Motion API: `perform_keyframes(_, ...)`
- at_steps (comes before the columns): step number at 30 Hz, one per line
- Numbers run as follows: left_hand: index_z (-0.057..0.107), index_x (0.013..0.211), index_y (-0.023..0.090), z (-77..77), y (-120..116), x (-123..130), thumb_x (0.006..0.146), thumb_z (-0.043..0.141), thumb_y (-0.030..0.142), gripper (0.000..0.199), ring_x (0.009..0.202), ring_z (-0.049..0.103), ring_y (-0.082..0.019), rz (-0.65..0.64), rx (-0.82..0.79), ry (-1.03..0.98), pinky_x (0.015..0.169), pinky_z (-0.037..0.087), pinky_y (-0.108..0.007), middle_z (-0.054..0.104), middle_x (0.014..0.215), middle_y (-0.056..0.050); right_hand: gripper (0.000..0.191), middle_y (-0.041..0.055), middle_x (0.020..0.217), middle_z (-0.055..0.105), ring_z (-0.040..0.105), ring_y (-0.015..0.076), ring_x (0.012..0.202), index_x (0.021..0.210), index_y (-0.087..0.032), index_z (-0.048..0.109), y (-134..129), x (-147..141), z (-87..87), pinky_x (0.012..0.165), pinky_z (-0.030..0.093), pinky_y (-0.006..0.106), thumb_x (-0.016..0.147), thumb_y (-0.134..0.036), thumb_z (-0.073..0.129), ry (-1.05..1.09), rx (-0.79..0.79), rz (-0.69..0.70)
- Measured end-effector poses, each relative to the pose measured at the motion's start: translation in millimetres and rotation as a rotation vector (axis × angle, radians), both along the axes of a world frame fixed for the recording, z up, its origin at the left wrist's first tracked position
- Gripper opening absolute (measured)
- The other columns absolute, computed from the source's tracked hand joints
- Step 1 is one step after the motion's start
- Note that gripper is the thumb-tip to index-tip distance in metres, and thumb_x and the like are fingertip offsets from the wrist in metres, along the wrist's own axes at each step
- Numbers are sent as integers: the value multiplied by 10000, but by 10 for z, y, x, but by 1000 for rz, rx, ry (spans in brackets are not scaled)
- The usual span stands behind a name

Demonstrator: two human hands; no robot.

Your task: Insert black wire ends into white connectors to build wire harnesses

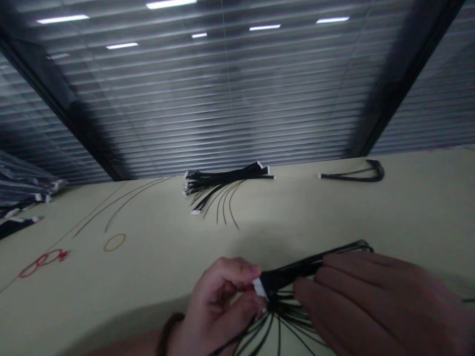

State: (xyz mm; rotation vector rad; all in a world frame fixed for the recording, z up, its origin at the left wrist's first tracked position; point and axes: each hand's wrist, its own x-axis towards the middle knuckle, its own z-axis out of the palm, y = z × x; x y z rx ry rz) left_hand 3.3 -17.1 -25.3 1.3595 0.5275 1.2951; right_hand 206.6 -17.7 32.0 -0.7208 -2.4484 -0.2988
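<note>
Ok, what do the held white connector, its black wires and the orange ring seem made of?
White connector: probably matte plastic, from its pale, blocky body.
Black wires: likely plastic-coated, dark, thin and smoothly curving; sheen unclear.
Orange ring: perhaps rubber, a thin loop; finish too blurred to tell.

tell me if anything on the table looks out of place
One white-tipped, hook-bent black cable lies alone toward the back right of the cream tabletop, apart from the heaped white-ended black cables, so it looks mildly stray.

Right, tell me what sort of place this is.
Probably a cable-assembly workplace: the left hand pinches a white connector of a black wire harness, and another bundle lies on the table.
</note>
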Motion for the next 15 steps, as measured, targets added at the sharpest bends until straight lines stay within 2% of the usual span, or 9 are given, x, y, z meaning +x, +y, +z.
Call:
perform_keyframes(4,616,1035,326,-7,5,7,840,557,49,344,675,564,-55,-23,-22,-11,595,465,-124,616,834,36,213,-8,686,579,469,134,605,894,-172,548,-27,3,13,567,272,314,887,-58,368,12,-6,-5)
perform_keyframes(15,628,1015,297,-32,-3,-2,832,567,47,316,656,561,-67,-55,-57,-27,572,464,-139,612,828,14,251,-2,616,538,441,153,539,845,-165,564,-19,-47,24,514,250,312,905,-79,337,13,-7,4)
